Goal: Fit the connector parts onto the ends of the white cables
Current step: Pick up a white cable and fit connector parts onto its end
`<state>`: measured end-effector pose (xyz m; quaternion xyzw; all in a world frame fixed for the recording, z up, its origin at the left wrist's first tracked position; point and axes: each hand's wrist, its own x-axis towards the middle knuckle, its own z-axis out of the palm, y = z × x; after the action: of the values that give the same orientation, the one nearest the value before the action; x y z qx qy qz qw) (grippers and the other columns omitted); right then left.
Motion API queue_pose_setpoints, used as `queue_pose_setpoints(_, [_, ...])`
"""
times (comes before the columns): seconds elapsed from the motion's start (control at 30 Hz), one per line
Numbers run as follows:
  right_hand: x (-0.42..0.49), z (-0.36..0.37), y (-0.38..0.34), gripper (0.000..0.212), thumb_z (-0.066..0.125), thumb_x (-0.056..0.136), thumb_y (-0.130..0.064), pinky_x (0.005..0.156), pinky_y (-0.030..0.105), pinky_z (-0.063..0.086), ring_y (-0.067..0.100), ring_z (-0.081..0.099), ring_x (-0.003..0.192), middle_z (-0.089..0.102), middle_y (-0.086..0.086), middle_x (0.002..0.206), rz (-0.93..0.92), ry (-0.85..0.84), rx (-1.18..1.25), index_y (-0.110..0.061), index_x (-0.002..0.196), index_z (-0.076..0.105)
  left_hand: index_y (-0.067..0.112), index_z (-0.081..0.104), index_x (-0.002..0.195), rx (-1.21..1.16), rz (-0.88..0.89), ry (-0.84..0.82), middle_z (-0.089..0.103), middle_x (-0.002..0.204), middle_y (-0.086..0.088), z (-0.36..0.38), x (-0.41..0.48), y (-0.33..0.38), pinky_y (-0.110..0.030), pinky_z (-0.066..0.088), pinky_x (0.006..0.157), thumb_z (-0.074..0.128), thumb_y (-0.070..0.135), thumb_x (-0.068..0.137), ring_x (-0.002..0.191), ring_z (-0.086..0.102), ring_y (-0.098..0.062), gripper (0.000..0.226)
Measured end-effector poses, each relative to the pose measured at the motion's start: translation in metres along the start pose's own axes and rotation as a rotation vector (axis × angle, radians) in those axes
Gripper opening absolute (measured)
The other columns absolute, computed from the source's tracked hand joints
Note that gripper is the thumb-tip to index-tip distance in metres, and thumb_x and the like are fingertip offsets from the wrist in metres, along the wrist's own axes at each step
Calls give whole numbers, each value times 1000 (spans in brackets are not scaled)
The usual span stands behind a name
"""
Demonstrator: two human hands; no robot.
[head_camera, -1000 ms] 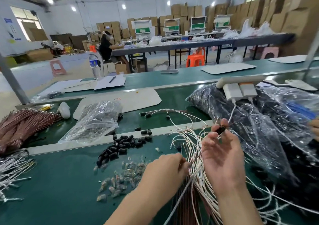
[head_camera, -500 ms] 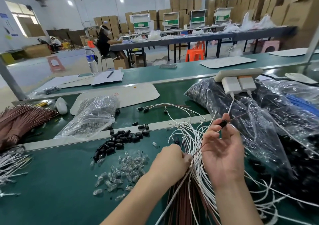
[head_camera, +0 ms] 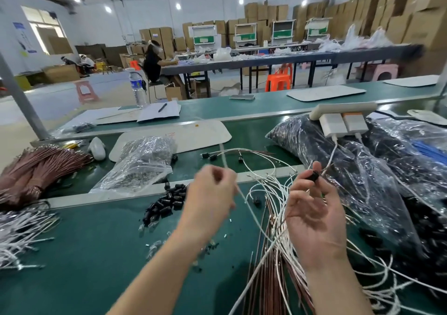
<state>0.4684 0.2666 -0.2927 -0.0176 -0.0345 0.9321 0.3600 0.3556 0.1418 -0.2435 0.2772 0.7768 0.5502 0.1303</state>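
Nearest us, the white cables [head_camera: 278, 249] fan over the desk [head_camera: 84, 254]. Our left hand [head_camera: 210, 193] pinches a single cable [head_camera: 242, 197], lifted clear. Our right hand [head_camera: 312, 220] pinches a connector part [head_camera: 313, 176] at its fingertips. Spare parts [head_camera: 169, 201] lie beyond. Risk: the cable end wavers, so it may miss the part's opening or snag the bundle.

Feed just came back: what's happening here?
A person is working at the green bench. The left hand pinches one white cable, raised off the bundle; the right hand holds a small black connector part at its fingertips. The two are apart, not yet fitted. More black parts lie loose nearby.
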Motion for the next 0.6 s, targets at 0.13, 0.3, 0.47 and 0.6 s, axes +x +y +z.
queue_pose_setpoints(0.13, [-3,2,20,20,61,94,-12,47,13,46,5,56,63,68,3,93,97,0,-149,-13,108,75,9,62,90,-148,-10,246,68,65,3,-85,-2,-10,-19,49,45,55,30,100,50,60,-6,24])
queue_pose_setpoints(0.3, [-2,1,37,24,62,90,-11,49,16,51,9,60,65,68,8,93,177,70,-289,-9,110,75,7,59,84,-191,-320,412,60,65,-3,-156,-19,-79,-20,43,36,56,21,101,40,53,-8,22])
queue_pose_setpoints(0.47, [-3,-6,48,26,66,86,-10,57,18,58,12,65,69,70,14,93,225,119,-406,3,107,76,8,59,102,392,-460,456,64,76,-11,-160,-50,-134,-39,51,67,63,36,96,63,61,-29,29])
queue_pose_setpoints(0.6, [-4,-8,55,31,71,83,-12,59,17,59,12,69,71,70,12,90,263,128,-477,1,111,75,34,53,90,566,-64,440,64,84,15,-121,-67,-110,-38,51,76,60,42,93,77,63,-11,12])
